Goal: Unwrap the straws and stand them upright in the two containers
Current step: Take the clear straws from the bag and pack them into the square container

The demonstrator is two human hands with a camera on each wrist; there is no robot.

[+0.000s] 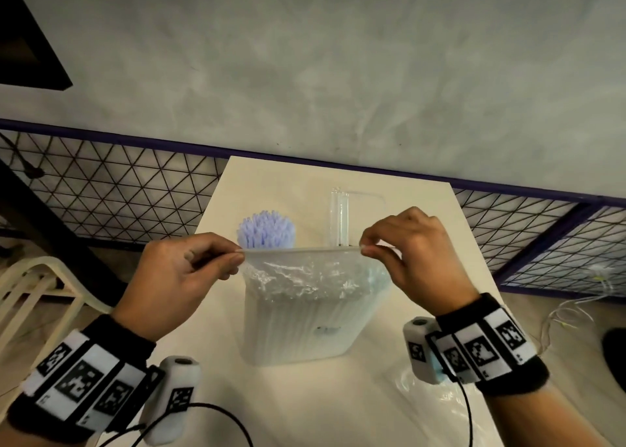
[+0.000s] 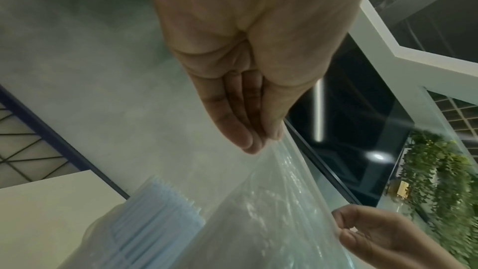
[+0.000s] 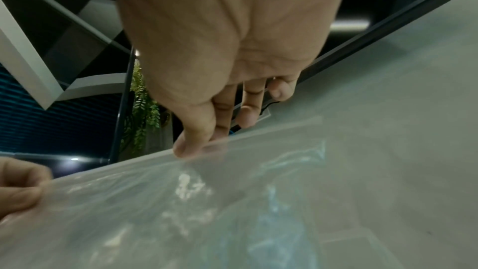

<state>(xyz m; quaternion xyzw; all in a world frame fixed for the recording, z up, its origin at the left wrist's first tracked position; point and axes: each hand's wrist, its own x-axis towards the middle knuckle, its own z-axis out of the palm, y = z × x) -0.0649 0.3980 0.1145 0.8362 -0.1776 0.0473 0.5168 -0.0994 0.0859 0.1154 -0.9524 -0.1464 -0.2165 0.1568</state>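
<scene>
Left hand [image 1: 176,274]: thumb and forefinger pinch the bag's top edge at its 9 o'clock end.
Right hand [image 1: 411,253]: fingertips pinch the same edge at its 3 o'clock end.
Straw bag [image 1: 305,311]: clear plastic, upright at table [image 1: 406,202] centre, top edge pulled taut between both hands.
Filled container [image 1: 266,231]: 11 o'clock of bag, lilac straws standing upright.
Clear container [image 1: 352,219]: 1 o'clock of bag, contents unclear.
Loose wrapper [image 1: 430,399]: 5 o'clock, flat on table.

Bag of straws [image 1: 305,314] stands mid-worktop [image 1: 399,209]; behind it, filled container [image 1: 266,231] left, clear container [image 1: 355,216] right.
</scene>
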